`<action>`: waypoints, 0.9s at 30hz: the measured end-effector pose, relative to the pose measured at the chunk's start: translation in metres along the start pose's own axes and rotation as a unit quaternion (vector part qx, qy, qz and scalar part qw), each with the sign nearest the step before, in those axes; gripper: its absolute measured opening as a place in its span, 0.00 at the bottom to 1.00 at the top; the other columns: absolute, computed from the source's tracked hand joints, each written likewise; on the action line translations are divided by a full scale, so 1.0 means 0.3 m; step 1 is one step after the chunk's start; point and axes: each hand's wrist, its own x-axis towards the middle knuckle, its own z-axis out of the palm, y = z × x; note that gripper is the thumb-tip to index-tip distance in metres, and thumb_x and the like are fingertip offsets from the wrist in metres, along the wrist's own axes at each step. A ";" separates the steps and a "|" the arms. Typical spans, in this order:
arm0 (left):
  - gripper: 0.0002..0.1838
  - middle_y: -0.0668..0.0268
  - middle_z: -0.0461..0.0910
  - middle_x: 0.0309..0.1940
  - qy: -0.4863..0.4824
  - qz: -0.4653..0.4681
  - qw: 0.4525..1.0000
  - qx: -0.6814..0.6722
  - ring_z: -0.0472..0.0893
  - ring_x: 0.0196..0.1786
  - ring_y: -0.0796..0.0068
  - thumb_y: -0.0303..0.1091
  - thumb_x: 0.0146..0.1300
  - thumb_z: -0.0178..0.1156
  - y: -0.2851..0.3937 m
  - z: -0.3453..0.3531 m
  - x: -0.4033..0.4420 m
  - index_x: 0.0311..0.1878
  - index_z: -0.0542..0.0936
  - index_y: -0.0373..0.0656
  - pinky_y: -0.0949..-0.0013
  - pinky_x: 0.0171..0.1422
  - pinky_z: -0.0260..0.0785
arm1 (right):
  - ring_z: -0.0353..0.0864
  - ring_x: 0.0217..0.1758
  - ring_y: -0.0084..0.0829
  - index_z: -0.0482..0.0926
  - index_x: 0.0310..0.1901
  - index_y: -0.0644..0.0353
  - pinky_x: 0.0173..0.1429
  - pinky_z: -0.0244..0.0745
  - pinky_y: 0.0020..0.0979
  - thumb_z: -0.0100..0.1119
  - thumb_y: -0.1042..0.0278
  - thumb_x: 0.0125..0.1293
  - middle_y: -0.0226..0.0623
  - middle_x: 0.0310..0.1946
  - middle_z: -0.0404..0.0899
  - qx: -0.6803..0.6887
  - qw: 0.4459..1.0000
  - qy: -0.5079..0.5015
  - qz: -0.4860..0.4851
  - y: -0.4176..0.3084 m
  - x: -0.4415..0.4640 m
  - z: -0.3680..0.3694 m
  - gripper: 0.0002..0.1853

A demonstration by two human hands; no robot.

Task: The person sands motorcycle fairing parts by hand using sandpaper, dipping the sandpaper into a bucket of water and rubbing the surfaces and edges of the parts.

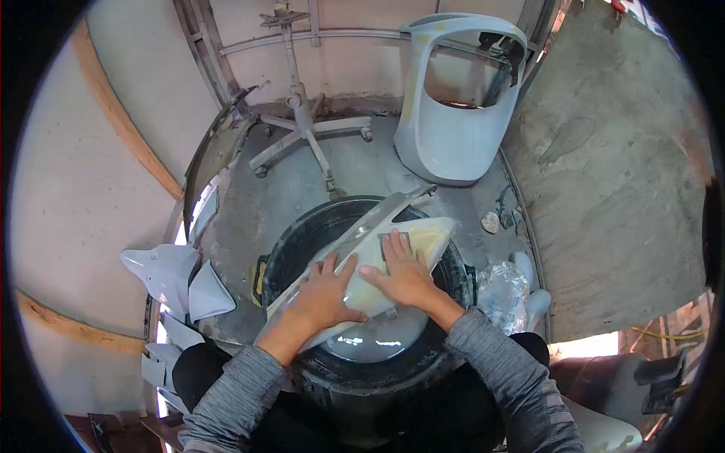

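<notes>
A white plastic panel (362, 291) with a yellowish patch lies slantwise across a round black tub (276, 260) that holds cloudy water (377, 343). My left hand (325, 298) steadies the panel's left part, fingers over its upper edge and thumb along its face. On the yellowish part, my right hand (404, 275) lies with fingers stretched out, pressing a small dark grey piece of sandpaper (405, 241) against the surface. The fingertips cover part of that piece. A long narrow pale strip (370, 219) runs along the panel's far side; whether it is joined cannot be seen.
Ahead stand a wheeled metal stand (302, 121) and a large white shell (445, 136) with an opening. White panel pieces (170, 275) lie to the left. A clear plastic bag (504, 291) sits right of the tub, beside a grey board (612, 196).
</notes>
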 end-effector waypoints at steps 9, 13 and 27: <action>0.82 0.39 0.55 0.75 0.005 -0.073 0.996 -0.055 0.60 0.74 0.33 0.68 0.24 0.82 -0.058 0.015 0.030 0.82 0.46 0.44 0.29 0.71 0.58 | 0.49 0.82 0.54 0.57 0.74 0.71 0.78 0.48 0.59 0.49 0.29 0.68 0.58 0.77 0.54 -0.022 0.999 0.032 -0.020 0.082 0.029 -0.010 0.51; 0.83 0.37 0.54 0.75 -0.005 -0.108 0.993 -0.043 0.59 0.74 0.31 0.69 0.23 0.82 -0.091 0.038 0.047 0.82 0.46 0.46 0.29 0.72 0.55 | 0.47 0.83 0.54 0.56 0.75 0.69 0.79 0.46 0.58 0.49 0.28 0.68 0.58 0.79 0.50 0.065 0.993 0.040 0.090 0.155 0.090 0.002 0.51; 0.54 0.47 0.82 0.58 0.084 -0.115 0.942 -0.304 0.81 0.61 0.52 0.63 0.38 0.76 -0.189 -0.042 0.066 0.67 0.76 0.39 0.60 0.68 0.69 | 0.58 0.77 0.61 0.65 0.70 0.73 0.78 0.56 0.49 0.56 0.53 0.71 0.67 0.73 0.59 0.079 0.965 0.249 0.011 0.151 0.054 0.068 0.35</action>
